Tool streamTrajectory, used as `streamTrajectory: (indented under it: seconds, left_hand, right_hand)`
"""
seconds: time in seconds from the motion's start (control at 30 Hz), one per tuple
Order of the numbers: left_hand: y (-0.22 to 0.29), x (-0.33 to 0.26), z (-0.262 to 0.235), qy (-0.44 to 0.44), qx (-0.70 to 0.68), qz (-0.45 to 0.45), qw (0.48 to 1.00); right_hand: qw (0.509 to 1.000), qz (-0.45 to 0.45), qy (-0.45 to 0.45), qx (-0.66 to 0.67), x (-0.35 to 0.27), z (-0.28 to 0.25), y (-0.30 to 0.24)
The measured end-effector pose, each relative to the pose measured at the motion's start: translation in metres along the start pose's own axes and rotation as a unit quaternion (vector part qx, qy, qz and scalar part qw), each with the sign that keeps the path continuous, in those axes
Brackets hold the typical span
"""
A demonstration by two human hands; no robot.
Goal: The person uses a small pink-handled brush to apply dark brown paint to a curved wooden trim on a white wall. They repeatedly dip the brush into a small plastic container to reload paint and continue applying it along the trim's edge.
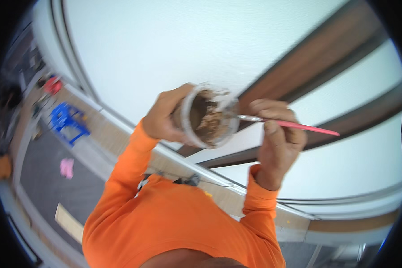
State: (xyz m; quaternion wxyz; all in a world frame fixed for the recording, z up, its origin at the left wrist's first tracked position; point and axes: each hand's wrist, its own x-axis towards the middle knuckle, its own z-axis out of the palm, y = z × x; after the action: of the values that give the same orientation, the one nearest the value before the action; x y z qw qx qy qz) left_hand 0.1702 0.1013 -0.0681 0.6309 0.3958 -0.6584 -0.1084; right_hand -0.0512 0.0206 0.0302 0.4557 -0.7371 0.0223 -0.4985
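My left hand (167,114) is wrapped round the side of a clear plastic tub (231,128), tilted so its open mouth shows. Brown paint or paste (210,121) lies inside and smears the inner wall and rim. Between the thumb and fingers of my right hand (279,143) is a thin paintbrush (310,128) with a pink handle and a silver ferrule. Its bristle end is at the right side of the tub's mouth, and the tip is too blurred to make out. Both hands are at chest height in front of a white wall panel (156,44).
Dark brown wooden strips (317,49) cross the white panel behind my right hand. Down to the left stand a blue plastic stool (69,121) and a red object (52,85). A pink cloth-like piece (67,168) and a pale board (69,222) lie on the grey floor covering (44,156).
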Motion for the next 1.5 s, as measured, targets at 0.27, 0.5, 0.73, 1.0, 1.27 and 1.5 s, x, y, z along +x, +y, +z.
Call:
streamTrajectory:
  seconds: [0.27,0.5,0.73,1.0,1.27,1.5]
  left_hand:
    - [-0.040,-0.006,0.043,0.128,-0.323,-0.113,0.931]
    - [-0.066,0.011,0.043,0.189,-0.293,-0.054,0.936]
    - [-0.100,0.003,0.045,0.239,-0.265,-0.033,0.934]
    - [-0.089,-0.001,0.047,0.247,-0.248,-0.066,0.934]
    - [-0.096,-0.006,0.046,0.247,-0.221,-0.070,0.941]
    - [-0.096,-0.007,0.047,0.256,-0.229,-0.086,0.935]
  right_hand:
    - [0.988,-0.122,0.092,-0.014,0.026,-0.038,-0.037]
    - [0.916,-0.310,0.040,-0.251,0.104,-0.093,-0.105]
    - [0.903,-0.299,0.044,-0.304,0.129,-0.099,-0.096]
    - [0.865,-0.319,0.038,-0.385,0.145,-0.101,-0.094]
    - [0.831,-0.338,0.021,-0.442,0.153,-0.106,-0.078]
    - [0.789,-0.412,0.064,-0.451,0.170,-0.105,-0.074]
